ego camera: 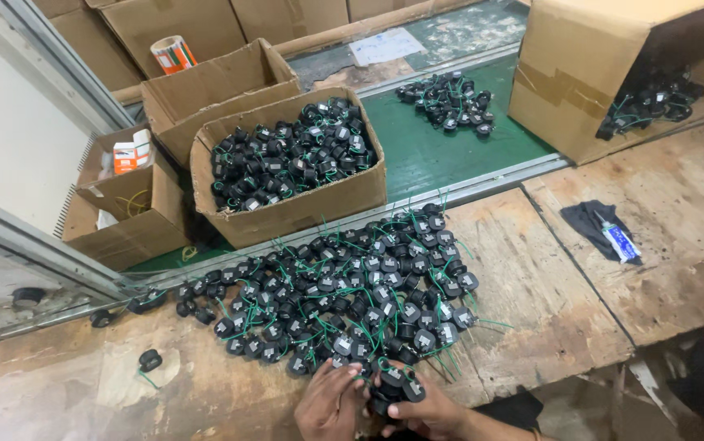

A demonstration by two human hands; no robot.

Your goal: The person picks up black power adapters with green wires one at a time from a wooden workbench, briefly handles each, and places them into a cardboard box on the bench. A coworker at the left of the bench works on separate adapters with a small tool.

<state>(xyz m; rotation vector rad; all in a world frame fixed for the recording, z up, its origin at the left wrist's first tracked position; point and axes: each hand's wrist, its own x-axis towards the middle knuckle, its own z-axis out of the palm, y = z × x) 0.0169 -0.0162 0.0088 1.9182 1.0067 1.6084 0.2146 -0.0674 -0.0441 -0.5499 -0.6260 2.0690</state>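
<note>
Head view: at bottom centre our left hand [329, 403] and right hand [427, 414] close together on a cluster of small black round parts with green wires [393, 385]. The main pile [344, 290] covers the worn wooden bench [531, 278]; a full cardboard box [303, 208] stands behind it.

left hand [329, 403]: bottom edge of view, back up, fingers curled fwd and down, knuckles bent, thumb side twd the other hand.
right hand [424, 411]: just beside left, nearly touching; fingers [401, 409] wrapped inward in a closed grip, thumb on top.
wrists: both angled in from bottom edge, close together; right forearm runs off to lower right.
</note>
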